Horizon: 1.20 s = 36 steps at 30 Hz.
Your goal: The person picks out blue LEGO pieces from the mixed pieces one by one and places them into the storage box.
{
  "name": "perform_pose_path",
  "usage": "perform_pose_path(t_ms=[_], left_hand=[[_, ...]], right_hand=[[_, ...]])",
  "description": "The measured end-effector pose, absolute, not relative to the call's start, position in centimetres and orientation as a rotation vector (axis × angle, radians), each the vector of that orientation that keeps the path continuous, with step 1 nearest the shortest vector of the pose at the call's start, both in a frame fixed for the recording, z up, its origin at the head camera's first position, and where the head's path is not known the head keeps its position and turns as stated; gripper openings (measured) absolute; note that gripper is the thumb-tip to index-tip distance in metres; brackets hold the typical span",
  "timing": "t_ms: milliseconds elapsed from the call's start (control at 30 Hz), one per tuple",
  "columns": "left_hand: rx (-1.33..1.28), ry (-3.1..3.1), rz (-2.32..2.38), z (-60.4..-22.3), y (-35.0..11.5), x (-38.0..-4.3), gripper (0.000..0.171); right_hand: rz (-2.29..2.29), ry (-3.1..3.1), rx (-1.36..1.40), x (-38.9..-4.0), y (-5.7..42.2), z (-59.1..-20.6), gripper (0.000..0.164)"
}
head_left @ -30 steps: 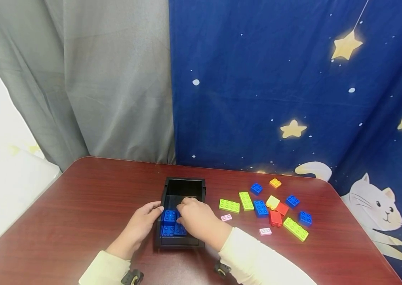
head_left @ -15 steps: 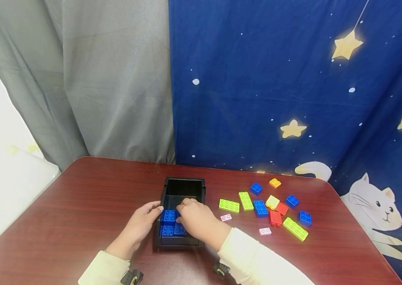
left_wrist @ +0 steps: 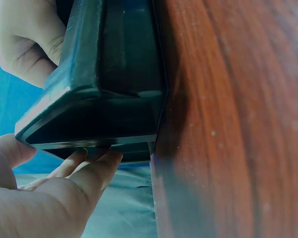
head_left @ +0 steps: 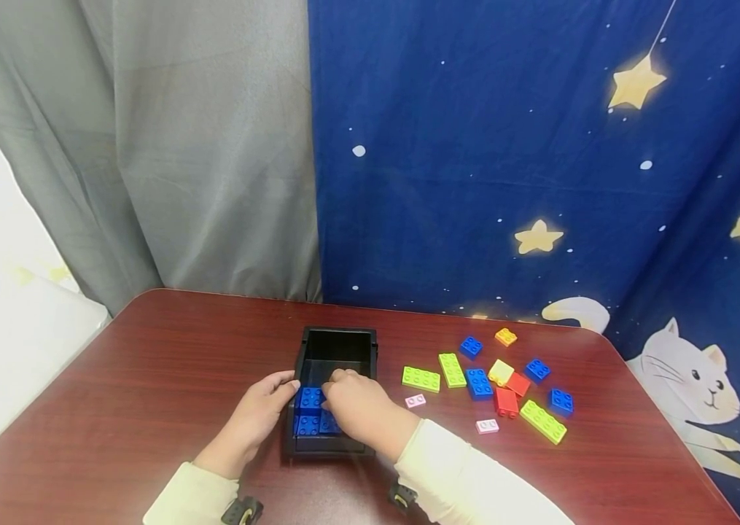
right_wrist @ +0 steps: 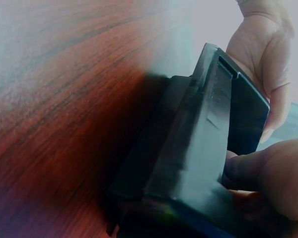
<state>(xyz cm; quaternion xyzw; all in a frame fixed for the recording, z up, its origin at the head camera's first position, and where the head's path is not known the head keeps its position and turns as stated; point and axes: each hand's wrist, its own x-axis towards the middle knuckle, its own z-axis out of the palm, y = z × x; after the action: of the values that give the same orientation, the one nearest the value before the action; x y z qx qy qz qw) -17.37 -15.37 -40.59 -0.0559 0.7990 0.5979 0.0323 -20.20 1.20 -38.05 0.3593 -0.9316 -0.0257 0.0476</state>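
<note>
Right hand: shifts slightly left, hold unclear; blue bricks: just left of its fingers; left hand: gripping black box.

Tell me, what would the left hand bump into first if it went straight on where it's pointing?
The black box. The left hand touches its left side, so it would probably push on that straight away. What it would meet past that is hard to judge.
</note>
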Motion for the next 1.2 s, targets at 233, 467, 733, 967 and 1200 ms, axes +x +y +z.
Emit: perform_pose_path(t_ms=[233,467,733,967,1200], left_hand=[[-0.167,2.458,1.848,-40.65,-15.37,-17.36,0.046],[-0.165,2.453,1.844,-40.6,-15.4,-17.36,0.046],[-0.175,2.452,1.836,-40.59,-15.5,-17.34,0.048],[-0.173,2.447,1.839,-40.6,-15.48,-17.34,0.048],[-0.16,2.444,1.845,-40.7,-15.47,-17.45,0.046]], right_hand=[[-0.083,-2.845,1.081,-20.09,1.1,-37.94,0.024],[-0.052,-2.845,1.06,-20.05,0.98,-38.12,0.026],[0.004,-2.846,1.032,-20.07,0.75,-38.34,0.031],[0.033,-2.853,1.025,-20.11,0.77,-38.6,0.034],[0.153,-2.832,1.04,-20.07,1.28,-38.32,0.036]])
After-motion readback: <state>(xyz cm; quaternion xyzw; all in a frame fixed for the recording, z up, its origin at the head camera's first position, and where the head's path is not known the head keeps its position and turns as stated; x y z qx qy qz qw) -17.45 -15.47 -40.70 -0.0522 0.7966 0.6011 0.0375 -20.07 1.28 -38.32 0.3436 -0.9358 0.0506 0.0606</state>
